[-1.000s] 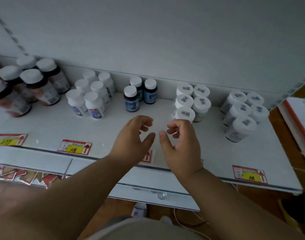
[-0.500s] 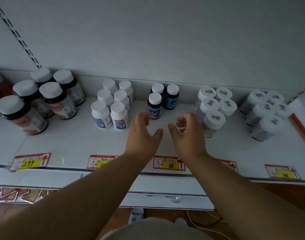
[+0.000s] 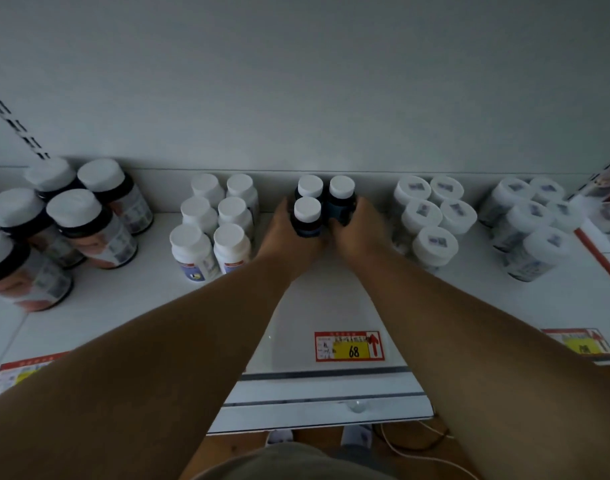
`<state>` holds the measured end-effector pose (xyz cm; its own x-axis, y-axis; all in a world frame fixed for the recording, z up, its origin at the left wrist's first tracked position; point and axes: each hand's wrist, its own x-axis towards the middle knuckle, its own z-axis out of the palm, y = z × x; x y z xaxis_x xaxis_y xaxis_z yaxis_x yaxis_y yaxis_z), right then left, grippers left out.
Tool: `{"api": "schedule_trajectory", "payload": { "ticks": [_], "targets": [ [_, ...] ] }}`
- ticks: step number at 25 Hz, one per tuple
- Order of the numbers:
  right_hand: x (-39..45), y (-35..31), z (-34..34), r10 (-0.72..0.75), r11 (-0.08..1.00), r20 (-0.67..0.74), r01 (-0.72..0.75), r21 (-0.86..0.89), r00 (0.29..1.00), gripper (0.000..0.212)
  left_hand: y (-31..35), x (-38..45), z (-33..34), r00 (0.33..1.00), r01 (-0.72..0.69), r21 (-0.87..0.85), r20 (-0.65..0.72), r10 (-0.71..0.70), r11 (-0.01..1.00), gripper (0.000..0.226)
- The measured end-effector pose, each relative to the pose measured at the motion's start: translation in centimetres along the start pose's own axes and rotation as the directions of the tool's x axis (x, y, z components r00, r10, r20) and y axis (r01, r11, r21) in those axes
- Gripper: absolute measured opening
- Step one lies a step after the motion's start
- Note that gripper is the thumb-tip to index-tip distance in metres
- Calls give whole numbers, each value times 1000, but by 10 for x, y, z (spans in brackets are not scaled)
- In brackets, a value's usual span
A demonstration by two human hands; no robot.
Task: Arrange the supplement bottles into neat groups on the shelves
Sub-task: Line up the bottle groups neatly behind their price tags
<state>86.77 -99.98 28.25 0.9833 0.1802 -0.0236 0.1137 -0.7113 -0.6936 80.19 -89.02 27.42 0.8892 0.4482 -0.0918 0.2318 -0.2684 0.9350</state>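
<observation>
Three small dark bottles with white caps (image 3: 326,206) stand upright in a tight cluster at the back of the white metal shelf (image 3: 324,306), near the rear wall. The left hand (image 3: 289,237) cups the cluster's left side, fingers curled round the front bottle. The right hand (image 3: 360,230) wraps the right-hand bottle. The thumbs meet below the cluster. A red-and-yellow price tag marked 68 (image 3: 348,346) sits at the shelf's front edge.

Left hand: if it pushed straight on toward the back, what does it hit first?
The left hand already grips the front dark bottle with white cap; next behind is the rear dark white-capped bottle, then probably the grey back wall.
</observation>
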Motion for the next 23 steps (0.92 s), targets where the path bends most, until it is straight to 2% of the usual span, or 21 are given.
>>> {"api": "schedule_trajectory", "payload": {
  "ticks": [3,6,9,14,23],
  "targets": [
    [9,0,4,49,999,-46,-49,-5,998,36,-2,10,6,998,-40,-97,36,43,995,43],
    [15,6,8,38,999,-42,-39,-15,998,36,-1,11,12,997,-65,-134,20,68,989,38],
    [19,11,5,28,999,-48,-29,-26,998,33,2,8,19,999,-45,-140,11,47,989,42],
    [21,14,2,22,999,-30,-22,-28,999,33,7,5,31,998,5,-192,-53,-16,981,61],
    [20,14,-2,7,999,-13,-8,-38,1000,36,9,3,26,1000,-5,-121,-21,2,993,59]
  ]
}}
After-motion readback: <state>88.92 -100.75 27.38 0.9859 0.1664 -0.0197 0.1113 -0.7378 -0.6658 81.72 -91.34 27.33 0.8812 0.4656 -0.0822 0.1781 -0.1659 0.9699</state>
